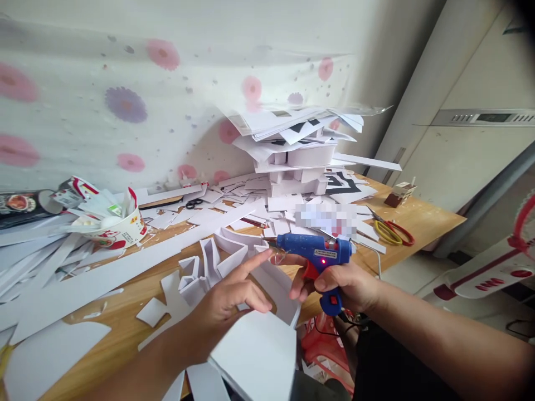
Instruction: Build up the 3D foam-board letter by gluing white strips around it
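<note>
My right hand (340,287) grips a blue glue gun (315,253) by its handle, a finger on the orange trigger, its red light on and the nozzle pointing left. My left hand (232,292) hovers open with the index finger stretched toward the nozzle tip, holding nothing. Just below and behind the left hand stands a white foam-board model (217,256) with upright walls. A large white foam sheet (259,351) lies under my left wrist at the table's front edge.
The wooden table (422,220) is strewn with white foam strips and scraps. A tall stack of foam pieces and papers (298,156) rises at the back. Yellow-and-red scissors (390,231) lie right, black scissors (193,204) sit behind, a paper bowl (115,228) left.
</note>
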Available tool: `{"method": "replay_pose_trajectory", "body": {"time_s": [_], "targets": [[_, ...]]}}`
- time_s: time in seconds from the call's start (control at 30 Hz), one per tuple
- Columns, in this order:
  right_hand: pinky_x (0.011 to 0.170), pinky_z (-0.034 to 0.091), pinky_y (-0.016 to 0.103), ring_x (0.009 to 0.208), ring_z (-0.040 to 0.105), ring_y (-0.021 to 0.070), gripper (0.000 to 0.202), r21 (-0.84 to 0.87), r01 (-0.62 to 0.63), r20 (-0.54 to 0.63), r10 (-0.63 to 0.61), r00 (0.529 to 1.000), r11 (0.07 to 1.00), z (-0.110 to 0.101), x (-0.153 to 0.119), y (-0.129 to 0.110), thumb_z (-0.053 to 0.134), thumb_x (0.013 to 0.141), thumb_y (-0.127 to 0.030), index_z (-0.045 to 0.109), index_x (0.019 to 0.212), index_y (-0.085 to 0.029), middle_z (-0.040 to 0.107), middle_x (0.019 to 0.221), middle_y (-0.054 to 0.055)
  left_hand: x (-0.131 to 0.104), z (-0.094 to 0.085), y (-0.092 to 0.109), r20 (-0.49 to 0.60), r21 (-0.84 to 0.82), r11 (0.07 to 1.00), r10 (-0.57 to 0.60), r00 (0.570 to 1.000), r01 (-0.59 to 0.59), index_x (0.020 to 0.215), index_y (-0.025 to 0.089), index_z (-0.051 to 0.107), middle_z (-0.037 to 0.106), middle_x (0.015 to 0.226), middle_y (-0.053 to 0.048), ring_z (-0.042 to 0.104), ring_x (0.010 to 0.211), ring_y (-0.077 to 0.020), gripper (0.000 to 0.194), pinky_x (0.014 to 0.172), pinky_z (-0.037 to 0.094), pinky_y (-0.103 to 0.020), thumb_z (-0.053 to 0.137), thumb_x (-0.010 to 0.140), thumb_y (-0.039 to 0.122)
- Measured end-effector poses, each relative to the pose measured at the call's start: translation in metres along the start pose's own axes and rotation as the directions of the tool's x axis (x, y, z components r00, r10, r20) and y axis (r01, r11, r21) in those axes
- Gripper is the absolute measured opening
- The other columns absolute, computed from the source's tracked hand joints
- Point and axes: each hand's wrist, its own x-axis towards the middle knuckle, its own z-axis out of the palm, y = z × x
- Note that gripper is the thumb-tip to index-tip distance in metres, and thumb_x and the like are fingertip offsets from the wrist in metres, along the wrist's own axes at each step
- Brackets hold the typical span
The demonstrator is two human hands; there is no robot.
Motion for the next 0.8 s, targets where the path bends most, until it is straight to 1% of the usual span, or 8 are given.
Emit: {"method": "replay_pose_trajectory", "body": {"time_s": [0.1,0.23,0.33,0.43,0.6,0.7,0.73,0.8], "targets": [[0.078,0.051,0.031,0.079,0.068,0.0191,0.058,-0.003,0.027,0.017,-0.027,1.000,1.000,0.003,0.003,0.005,0.058,0.062,-0.017,0.065,0.119,-0.013,0.074,0.087,0.009,-0.007,0.008,0.009,0.058,0.172,0.981,0.083,0.995,-0.092,0.083,0.023,0.076,0.071,0.093,-0.013,0.040,0.135,-0.0326,0.014,0.106,0.037,-0.045,0.067,0.084,0.034],[0.083,0.050,0.037,0.081,0.068,0.0214,0.053,0.019,0.052,0.013,-0.052,0.999,0.998,0.006,0.008,0.008,0.058,0.060,-0.017,0.067,0.113,-0.014,0.074,0.091,0.009,-0.010,0.010,0.019,0.062,0.266,0.950,0.149,0.987,-0.160,0.088,0.023,0.075,0.072,0.098,-0.012,0.031,0.141,-0.0307,0.018,0.108,0.034,-0.043,0.060,0.089,0.032],[0.087,0.050,0.041,0.086,0.069,0.0227,0.051,0.024,0.079,0.006,-0.080,0.997,0.997,0.007,0.010,0.009,0.059,0.061,-0.017,0.068,0.111,-0.017,0.074,0.101,0.010,-0.009,0.009,0.015,0.054,0.301,0.932,0.197,0.979,-0.204,0.088,0.022,0.074,0.072,0.096,-0.012,0.034,0.140,-0.0301,0.018,0.110,0.032,-0.043,0.059,0.090,0.031],[0.092,0.047,0.044,0.094,0.068,0.0247,0.050,0.021,0.083,0.008,-0.083,0.997,0.996,0.007,0.012,0.009,0.060,0.061,-0.018,0.068,0.110,-0.017,0.073,0.105,0.011,-0.009,0.006,0.004,0.076,0.348,0.901,0.248,0.966,-0.259,0.091,0.020,0.072,0.072,0.098,-0.011,0.038,0.138,-0.0297,0.016,0.110,0.033,-0.044,0.060,0.090,0.031],[0.093,0.048,0.045,0.100,0.067,0.0269,0.051,0.064,0.077,-0.014,-0.077,0.997,0.995,0.008,0.012,0.009,0.061,0.058,-0.016,0.070,0.108,-0.018,0.071,0.112,0.011,-0.010,0.003,-0.016,0.126,0.426,0.825,0.351,0.928,-0.371,0.096,0.019,0.069,0.067,0.113,-0.013,0.043,0.135,-0.0283,0.017,0.104,0.043,-0.038,0.057,0.093,0.030],[0.092,0.049,0.043,0.100,0.067,0.0266,0.051,0.073,0.087,-0.032,-0.085,0.996,0.993,0.010,0.011,0.008,0.060,0.057,-0.014,0.071,0.107,-0.018,0.072,0.110,0.009,-0.010,0.002,-0.017,0.148,0.467,0.776,0.404,0.903,-0.424,0.097,0.019,0.067,0.065,0.118,-0.011,0.047,0.132,-0.0266,0.012,0.104,0.044,-0.036,0.057,0.094,0.025],[0.092,0.049,0.042,0.100,0.067,0.0262,0.051,0.073,0.098,-0.040,-0.095,0.995,0.993,0.010,0.011,0.007,0.060,0.057,-0.013,0.072,0.106,-0.018,0.073,0.108,0.009,-0.010,0.002,-0.015,0.159,0.477,0.765,0.410,0.898,-0.433,0.098,0.020,0.066,0.066,0.116,-0.010,0.048,0.131,-0.0258,0.010,0.106,0.043,-0.037,0.057,0.093,0.022],[0.092,0.049,0.040,0.100,0.067,0.0253,0.050,0.072,0.122,-0.050,-0.119,0.992,0.990,0.012,0.010,0.006,0.060,0.058,-0.012,0.073,0.105,-0.019,0.074,0.104,0.008,-0.010,0.003,-0.010,0.186,0.486,0.747,0.418,0.889,-0.453,0.100,0.021,0.065,0.069,0.104,-0.007,0.047,0.132,-0.0247,0.011,0.111,0.037,-0.039,0.059,0.092,0.017]]}}
